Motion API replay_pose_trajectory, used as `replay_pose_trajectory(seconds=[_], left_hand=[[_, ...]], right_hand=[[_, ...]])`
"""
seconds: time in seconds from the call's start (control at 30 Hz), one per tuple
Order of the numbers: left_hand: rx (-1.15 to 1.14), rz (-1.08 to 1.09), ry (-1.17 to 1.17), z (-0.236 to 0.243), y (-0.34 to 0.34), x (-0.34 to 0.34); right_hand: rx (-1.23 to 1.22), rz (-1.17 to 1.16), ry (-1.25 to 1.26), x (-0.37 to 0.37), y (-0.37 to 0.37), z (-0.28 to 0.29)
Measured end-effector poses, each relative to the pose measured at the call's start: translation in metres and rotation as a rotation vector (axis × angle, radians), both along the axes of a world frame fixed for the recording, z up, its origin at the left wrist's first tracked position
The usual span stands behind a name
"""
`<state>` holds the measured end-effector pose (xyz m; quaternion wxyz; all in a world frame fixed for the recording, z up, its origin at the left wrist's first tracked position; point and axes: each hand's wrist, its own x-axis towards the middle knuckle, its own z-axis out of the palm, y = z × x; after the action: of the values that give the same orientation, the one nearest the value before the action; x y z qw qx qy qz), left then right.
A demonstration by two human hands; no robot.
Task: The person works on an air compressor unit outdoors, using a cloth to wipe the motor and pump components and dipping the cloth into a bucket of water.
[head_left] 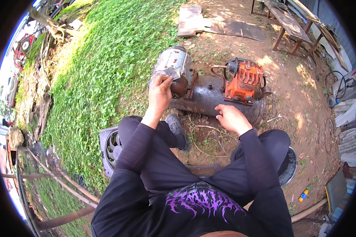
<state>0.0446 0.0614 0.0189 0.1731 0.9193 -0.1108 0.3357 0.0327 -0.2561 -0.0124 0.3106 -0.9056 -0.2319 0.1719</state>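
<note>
An air compressor stands on the ground before me: a dark, worn tank [209, 91], a grey, rust-spotted electric motor [173, 59] on its left and an orange finned pump head [247, 82] on its right. My left hand [160, 91] is closed on a thin, flat grey piece with a pale edge, which looks like sandpaper [171, 72]. It holds this against or just over the motor's near end; contact is unclear. Close to the tank's near side, my right hand [232, 118] has its forefinger stretched out and other fingers partly curled. Nothing shows in it.
A wrench [274, 118] lies on the dirt at right. Thin cable [201, 148] loops between my feet. Beside my left knee is a dark fan [110, 152]; a bucket [290, 168] stands by my right knee. Boards [192, 21] and a wooden bench [288, 24] are farther off.
</note>
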Motion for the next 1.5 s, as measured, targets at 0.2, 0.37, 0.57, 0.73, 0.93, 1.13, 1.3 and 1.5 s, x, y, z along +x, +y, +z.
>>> replay_pose_trajectory(seconds=[0.2, 0.37, 0.57, 0.73, 0.93, 1.13, 1.3, 1.5], left_hand=[[0.126, 0.069, 0.197, -0.002, -0.025, 0.061], [0.155, 0.138, 0.208, -0.006, -0.036, 0.122], [0.315, 0.017, 0.567, 0.059, -0.038, 0.079], [0.302, -0.124, 0.428, 0.041, -0.006, 0.054], [0.425, -0.092, 0.4, 0.024, -0.009, 0.096], [0.312, 0.009, 0.565, 0.043, 0.014, 0.187], [0.081, 0.17, 0.33, 0.094, 0.018, 0.171], [0.293, -0.209, 0.54, 0.056, 0.021, 0.075]], right_hand=[[-0.054, -0.019, 0.054, -0.005, 0.0, 0.003], [-0.05, -0.022, 0.064, 0.001, 0.002, -0.001], [-0.063, -0.047, -0.014, -0.006, -0.018, -0.005], [-0.036, -0.023, 0.034, -0.013, -0.018, 0.011], [-0.005, -0.046, -0.065, -0.011, -0.024, 0.005], [0.042, -0.058, -0.064, 0.0, -0.024, -0.002], [-0.008, -0.091, -0.102, 0.0, -0.033, -0.002], [-0.014, -0.048, -0.12, -0.012, -0.029, 0.005]])
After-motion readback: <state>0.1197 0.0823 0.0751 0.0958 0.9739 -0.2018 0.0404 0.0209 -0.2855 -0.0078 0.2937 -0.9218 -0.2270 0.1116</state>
